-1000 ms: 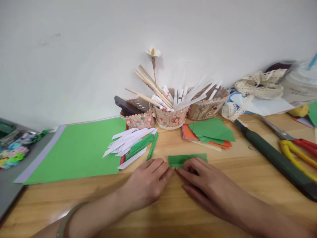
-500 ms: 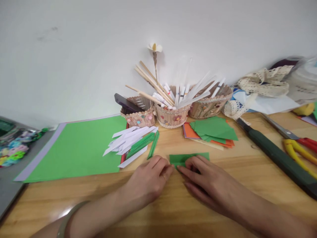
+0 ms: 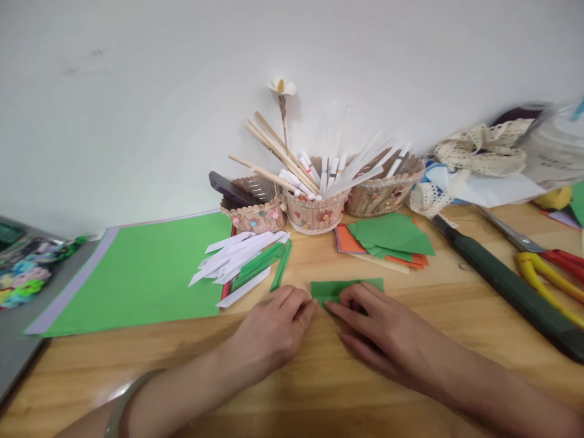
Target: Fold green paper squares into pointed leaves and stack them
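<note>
A small green sheet of paper (image 3: 344,286) lies on the wooden table between my hands, with a crease running across it. My left hand (image 3: 283,319) is closed, thumb and index finger pinched at the paper's lower left corner. Curled over the lower right part of the same sheet, my right hand (image 3: 378,319) presses it with the index fingertip and bent fingers. Its palm hides the right lower edge. Just beyond my left hand lie folded green strips (image 3: 281,266) and a pile of folded white strips (image 3: 239,258).
Large green sheets (image 3: 137,274) lie at left. Decorated baskets (image 3: 314,213) with sticks and markers stand against the wall. Green and orange paper squares (image 3: 392,236) are stacked before them. At right are a dark green-handled tool (image 3: 506,283), scissors (image 3: 538,267) and lace ribbon (image 3: 479,149).
The whole view has shifted slightly. Both hands stay in nearly the same place on the green paper, with no clear change in their hold.
</note>
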A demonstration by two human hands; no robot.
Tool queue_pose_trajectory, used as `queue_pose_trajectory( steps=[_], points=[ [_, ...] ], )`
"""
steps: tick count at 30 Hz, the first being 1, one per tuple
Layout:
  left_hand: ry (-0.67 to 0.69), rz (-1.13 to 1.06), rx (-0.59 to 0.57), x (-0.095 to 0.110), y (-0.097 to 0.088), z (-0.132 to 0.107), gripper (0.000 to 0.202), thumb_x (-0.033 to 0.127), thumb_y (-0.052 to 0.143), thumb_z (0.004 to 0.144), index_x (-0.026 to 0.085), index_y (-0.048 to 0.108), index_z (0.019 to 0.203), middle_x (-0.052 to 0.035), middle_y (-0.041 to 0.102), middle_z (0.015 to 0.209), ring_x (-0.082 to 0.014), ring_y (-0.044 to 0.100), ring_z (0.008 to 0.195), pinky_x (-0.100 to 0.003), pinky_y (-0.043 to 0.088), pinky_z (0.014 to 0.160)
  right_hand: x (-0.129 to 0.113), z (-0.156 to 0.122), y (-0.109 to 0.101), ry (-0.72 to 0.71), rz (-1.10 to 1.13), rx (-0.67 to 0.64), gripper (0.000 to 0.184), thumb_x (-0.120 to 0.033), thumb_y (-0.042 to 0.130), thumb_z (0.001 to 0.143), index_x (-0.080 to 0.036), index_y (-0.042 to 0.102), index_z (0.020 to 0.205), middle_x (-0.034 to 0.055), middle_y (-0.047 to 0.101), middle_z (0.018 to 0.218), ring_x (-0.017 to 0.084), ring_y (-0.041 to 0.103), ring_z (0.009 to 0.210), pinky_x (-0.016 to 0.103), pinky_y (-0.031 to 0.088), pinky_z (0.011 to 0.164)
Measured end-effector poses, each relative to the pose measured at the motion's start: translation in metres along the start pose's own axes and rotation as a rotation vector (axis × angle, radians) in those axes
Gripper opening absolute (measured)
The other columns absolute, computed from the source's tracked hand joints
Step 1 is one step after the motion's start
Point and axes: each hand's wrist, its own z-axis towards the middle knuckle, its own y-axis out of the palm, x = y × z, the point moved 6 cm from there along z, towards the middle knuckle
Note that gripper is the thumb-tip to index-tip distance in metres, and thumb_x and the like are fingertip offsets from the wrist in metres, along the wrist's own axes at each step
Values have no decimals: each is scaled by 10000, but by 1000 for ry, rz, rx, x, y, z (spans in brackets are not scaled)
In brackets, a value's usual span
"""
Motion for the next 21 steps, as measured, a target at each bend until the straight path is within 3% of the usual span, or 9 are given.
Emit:
queue_pose_trajectory(
  steps=[7, 14, 17, 19, 21],
  points=[
    [-95, -7, -62, -4, 4, -2, 122, 202, 430, 934, 185, 521, 855, 16, 598, 806, -122, 612, 751, -221, 507, 664, -2, 1, -11, -51, 25, -51, 277, -149, 452, 854, -162, 601, 1087, 85, 536, 924, 174, 545, 840, 300, 484, 720],
    [99, 147, -9, 6, 0, -1, 230, 204, 334, 973, 174, 542, 880, 7, 603, 778, -136, 610, 733, -235, 502, 583, -5, -6, -20, -67, 40, -94, 223, -148, 442, 868, -204, 639, 957, 64, 574, 938, 151, 572, 827, 270, 488, 714],
    [129, 150, -5, 6, -2, -1, 276, 218, 307, 985, 173, 546, 855, 6, 604, 774, -127, 604, 739, -221, 505, 601, 5, -8, -29, -55, 0, 72, 259, -154, 398, 907, -205, 630, 1010, 65, 603, 920, 147, 580, 809, 262, 488, 689],
    [159, 138, -2, 5, -2, -1, 292, 215, 292, 989, 162, 553, 871, -2, 610, 793, -126, 600, 758, -219, 513, 632, 14, -10, -37, 5, -152, 268, 261, -207, 413, 914, -184, 600, 1094, 97, 616, 973, 193, 581, 860, 327, 492, 720],
    [219, 145, 18, 5, -2, -2, 282, 195, 295, 986, 137, 563, 923, -20, 622, 837, -136, 596, 789, -231, 523, 665, 24, -12, -37, 94, -264, 333, 267, -274, 423, 914, -174, 601, 1086, 115, 629, 1000, 229, 589, 878, 377, 493, 728]
  ],
)
